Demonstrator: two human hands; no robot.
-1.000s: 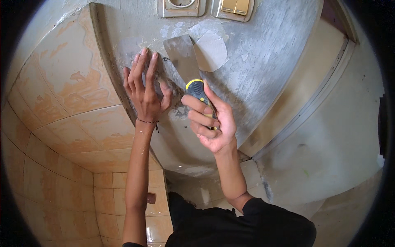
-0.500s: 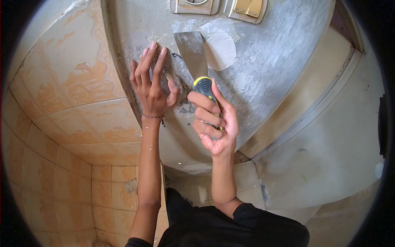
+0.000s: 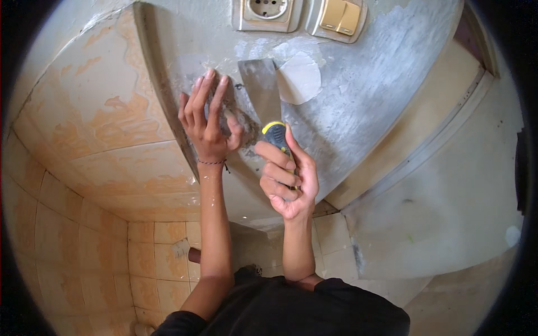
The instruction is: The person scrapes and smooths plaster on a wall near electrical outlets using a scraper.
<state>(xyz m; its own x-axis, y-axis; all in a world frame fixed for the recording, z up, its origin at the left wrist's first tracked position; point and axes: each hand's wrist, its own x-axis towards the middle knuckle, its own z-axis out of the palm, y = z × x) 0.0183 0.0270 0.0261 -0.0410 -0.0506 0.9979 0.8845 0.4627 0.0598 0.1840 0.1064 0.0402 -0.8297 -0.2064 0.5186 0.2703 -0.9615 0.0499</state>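
My right hand (image 3: 288,173) is wrapped round the black and yellow handle of a putty knife (image 3: 262,89). Its wide metal blade points up the grey wall (image 3: 358,84), its left edge close to my left hand. A pale, rounded patch (image 3: 301,79) on the wall shows just right of the blade. Fingers spread, my left hand (image 3: 208,123) rests against the rough, scraped part of the wall near the tiled edge. It holds nothing. A thin braided band (image 3: 210,162) circles the left wrist.
Above are a wall socket (image 3: 267,8) and a gold double light switch (image 3: 340,19). Cream and orange tiles (image 3: 95,106) cover the left wall. To the right stands a pale door-like panel (image 3: 431,213). A brown pipe end (image 3: 194,255) shows below my left forearm.
The wall, socket and both hands now sit lower in the view. The putty knife stays in my right hand, at nearly the same place on the wall.
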